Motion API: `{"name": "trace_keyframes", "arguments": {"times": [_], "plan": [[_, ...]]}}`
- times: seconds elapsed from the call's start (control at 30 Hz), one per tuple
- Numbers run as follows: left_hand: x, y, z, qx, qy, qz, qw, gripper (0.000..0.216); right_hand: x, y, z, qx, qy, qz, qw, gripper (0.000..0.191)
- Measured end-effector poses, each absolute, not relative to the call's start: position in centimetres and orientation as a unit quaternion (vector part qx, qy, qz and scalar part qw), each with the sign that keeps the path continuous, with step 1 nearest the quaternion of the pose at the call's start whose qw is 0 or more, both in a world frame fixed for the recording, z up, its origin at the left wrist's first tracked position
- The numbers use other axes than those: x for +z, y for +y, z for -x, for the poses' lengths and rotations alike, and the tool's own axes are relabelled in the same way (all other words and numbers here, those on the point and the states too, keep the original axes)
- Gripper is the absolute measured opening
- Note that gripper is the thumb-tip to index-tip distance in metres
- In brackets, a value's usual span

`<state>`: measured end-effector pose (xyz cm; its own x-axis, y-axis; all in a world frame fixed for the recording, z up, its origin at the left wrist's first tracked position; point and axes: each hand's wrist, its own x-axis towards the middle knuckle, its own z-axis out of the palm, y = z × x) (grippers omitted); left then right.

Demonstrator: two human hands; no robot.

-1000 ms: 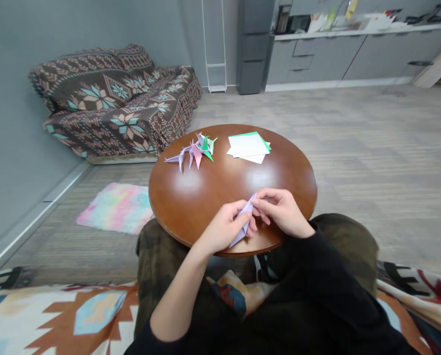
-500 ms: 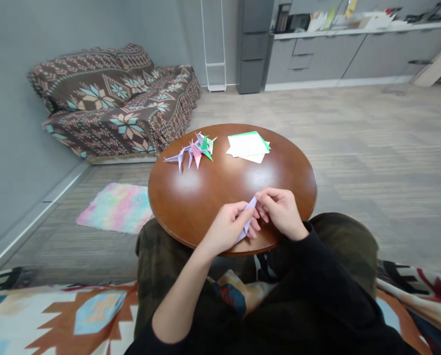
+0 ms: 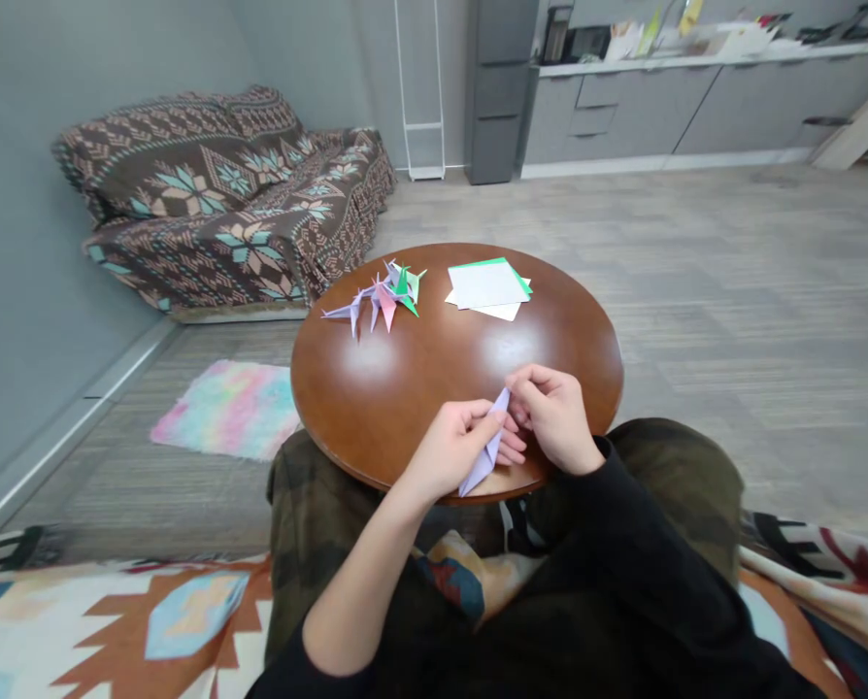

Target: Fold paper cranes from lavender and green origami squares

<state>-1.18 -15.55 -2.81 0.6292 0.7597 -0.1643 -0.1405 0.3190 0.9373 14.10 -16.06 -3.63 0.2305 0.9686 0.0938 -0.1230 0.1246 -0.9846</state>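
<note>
Left hand (image 3: pixel 450 442) pinches the lilac paper (image 3: pixel 486 462) by the tabletop (image 3: pixel 397 398)'s near edge, more showing than a sec ago; right hand (image 3: pixel 557 417)'s fingers pinch its upper tip, so mid-fold imo.

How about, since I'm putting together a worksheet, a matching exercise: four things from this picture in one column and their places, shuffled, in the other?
Things
1. lilac paper
2. folded paper figures
3. stack of sheets
4. fluffy rug

Places
A. on the round table, right of the folded paper figures
B. on the floor
C. held in the left hand
D. on the table, toward the sofa

Pairs: 1-C, 2-D, 3-A, 4-B
</note>
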Motion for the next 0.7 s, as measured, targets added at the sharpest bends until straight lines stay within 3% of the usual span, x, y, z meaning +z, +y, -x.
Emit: {"name": "trace_keyframes", "arguments": {"times": [0.1, 0.27, 0.43, 0.7], "plan": [[-3.2, -15.4, 0.9, 0.341, 0.324, -0.497, 0.729, 0.035, -3.7, -15.9, -14.0, 0.418, -0.428, 0.499, 0.627, 0.039], [-3.7, -14.8, 0.8, 0.505, 0.356, -0.486, 0.618, 0.026, -3.6, -16.3, -13.8, 0.405, -0.536, 0.471, 0.572, 0.026], [-3.7, -14.6, 0.8, 0.529, 0.341, -0.402, 0.665, 0.025, -3.7, -16.8, -13.3, 0.423, -0.577, 0.437, 0.545, 0.019], [-3.4, -13.9, 1.4, 0.556, 0.363, -0.399, 0.632, 0.011, -3.5, -16.8, -13.7, 0.428, -0.613, 0.443, 0.494, 0.012]]}}
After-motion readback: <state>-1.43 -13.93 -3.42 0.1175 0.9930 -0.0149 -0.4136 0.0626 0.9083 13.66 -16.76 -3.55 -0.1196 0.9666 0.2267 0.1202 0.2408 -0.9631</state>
